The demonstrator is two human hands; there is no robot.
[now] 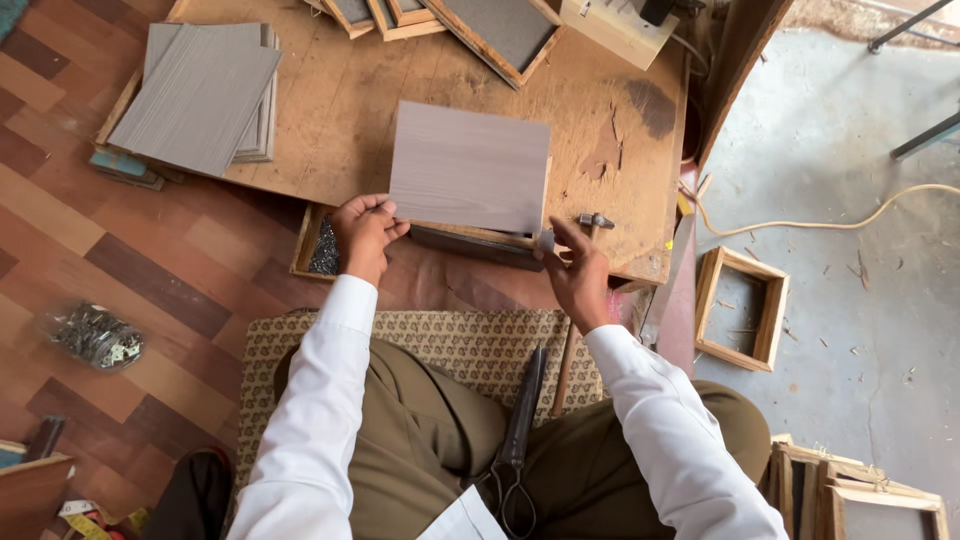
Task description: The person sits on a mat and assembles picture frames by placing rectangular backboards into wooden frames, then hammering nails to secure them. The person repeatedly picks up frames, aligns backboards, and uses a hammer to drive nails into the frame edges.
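We sit cross-legged on a patterned mat [440,345] before a worn wooden board [420,90], our left hand [365,235] pinching the near-left corner of a pale grey panel [470,165] that lies at the board's near edge over a dark frame [475,245], while our right hand [578,275] grips its near-right corner, what it pinches there being hard to make out. At ten o'clock rests a stack of grey panels [200,95], at twelve more framed pieces [480,25], at three an empty wooden frame [743,308] on dusty concrete [850,130], at nine a bag of metal bits [95,337] on wood-pattern flooring [150,260], and scissors [518,430] lie across our lap.
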